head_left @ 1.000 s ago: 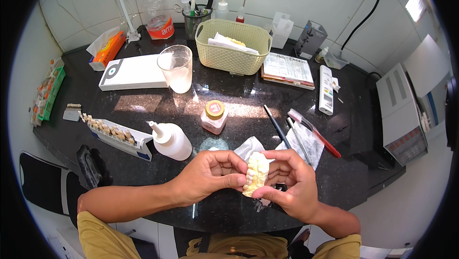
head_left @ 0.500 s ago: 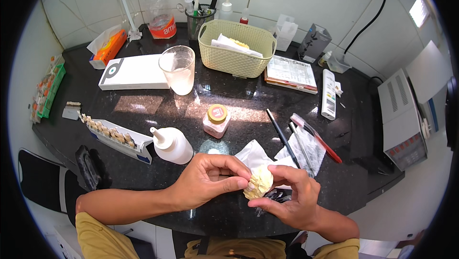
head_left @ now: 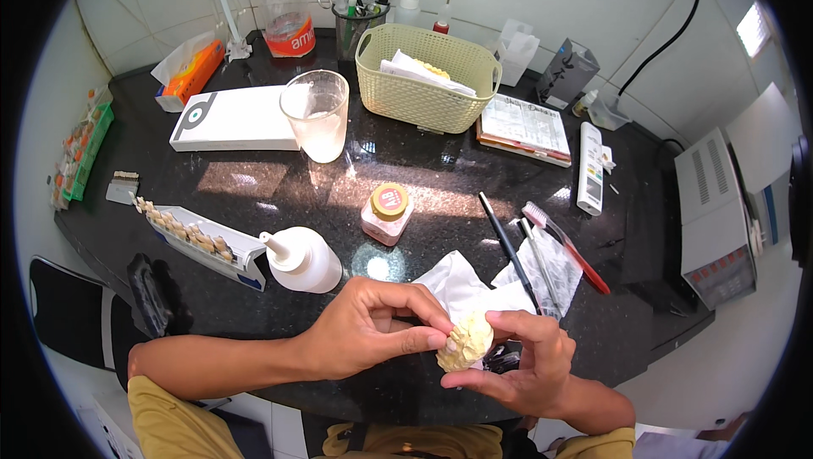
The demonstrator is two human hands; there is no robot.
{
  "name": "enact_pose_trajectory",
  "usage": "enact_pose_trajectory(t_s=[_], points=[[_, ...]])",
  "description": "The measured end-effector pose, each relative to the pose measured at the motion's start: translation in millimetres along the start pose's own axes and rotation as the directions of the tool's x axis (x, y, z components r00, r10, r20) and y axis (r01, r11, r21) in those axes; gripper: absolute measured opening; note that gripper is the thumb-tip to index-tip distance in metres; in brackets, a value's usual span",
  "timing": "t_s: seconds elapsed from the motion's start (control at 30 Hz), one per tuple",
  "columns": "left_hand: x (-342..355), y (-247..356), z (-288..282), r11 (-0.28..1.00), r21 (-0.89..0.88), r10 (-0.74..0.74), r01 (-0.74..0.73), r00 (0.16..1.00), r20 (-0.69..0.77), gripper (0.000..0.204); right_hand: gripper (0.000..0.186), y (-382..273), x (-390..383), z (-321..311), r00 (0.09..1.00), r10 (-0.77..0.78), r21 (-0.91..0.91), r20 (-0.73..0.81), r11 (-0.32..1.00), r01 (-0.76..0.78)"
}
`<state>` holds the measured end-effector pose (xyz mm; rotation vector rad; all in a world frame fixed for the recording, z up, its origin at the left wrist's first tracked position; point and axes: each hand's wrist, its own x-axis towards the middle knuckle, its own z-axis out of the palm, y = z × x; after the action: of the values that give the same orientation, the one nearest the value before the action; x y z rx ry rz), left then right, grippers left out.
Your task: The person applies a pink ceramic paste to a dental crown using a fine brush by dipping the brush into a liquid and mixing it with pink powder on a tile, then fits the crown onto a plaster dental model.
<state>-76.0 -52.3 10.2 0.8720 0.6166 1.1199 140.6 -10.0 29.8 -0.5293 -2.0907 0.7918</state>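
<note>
Between my hands is a small, lumpy, pale yellow dental cast (head_left: 471, 342), held above the near edge of the dark counter. My right hand (head_left: 538, 363) grips it from the right, thumb below and fingers above. From the left, my left hand (head_left: 373, 328) pinches at its edge with thumb and forefinger. A small pinkish-white spot shows by those fingertips; whether it is a separate piece I cannot tell. Under and behind the cast lie a crumpled white tissue (head_left: 449, 277) and something dark and shiny, partly hidden by my right hand.
Left of my hands stand a white squeeze bottle (head_left: 303, 261) and a tooth shade guide (head_left: 199, 243). Ahead are a jar with a yellow lid (head_left: 387, 215), a clear cup (head_left: 318, 116) and a green basket (head_left: 428, 78). A red toothbrush (head_left: 566, 247) and thin tools (head_left: 511, 251) lie right.
The cast and both hands have shifted slightly right and the cast has turned a little. My grip on it stays the same. The whole view has moved slightly.
</note>
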Motion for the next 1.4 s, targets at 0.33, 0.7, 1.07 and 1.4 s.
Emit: enact_pose_trajectory(t_s=[0.33, 0.7, 1.07, 1.4], points=[[0, 2, 1, 0.994, -0.073, -0.080, 0.081, 0.997, 0.009, 0.011, 0.072, 1, -4, 0, 1.000, 0.000, 0.011, 0.011, 1.000, 0.000], [2, 3, 1, 0.996, -0.062, -0.067, 0.067, 0.998, -0.006, 0.011, 0.073, 1, 1, -4, 0.998, 0.040, 0.020, 0.053, 0.999, -0.042], [1, 3, 2, 0.981, -0.142, -0.141, 0.133, 0.989, -0.052, 0.011, 0.068, -2, 1, 0, 0.956, 0.282, 0.291, 0.079, 0.911, -0.292], [2, 3, -2, 0.995, -0.075, -0.064, 0.066, 0.998, 0.022, 0.010, 0.075, -2, 4, -8, 0.985, 0.078, 0.038, 0.156, 0.996, -0.085]])
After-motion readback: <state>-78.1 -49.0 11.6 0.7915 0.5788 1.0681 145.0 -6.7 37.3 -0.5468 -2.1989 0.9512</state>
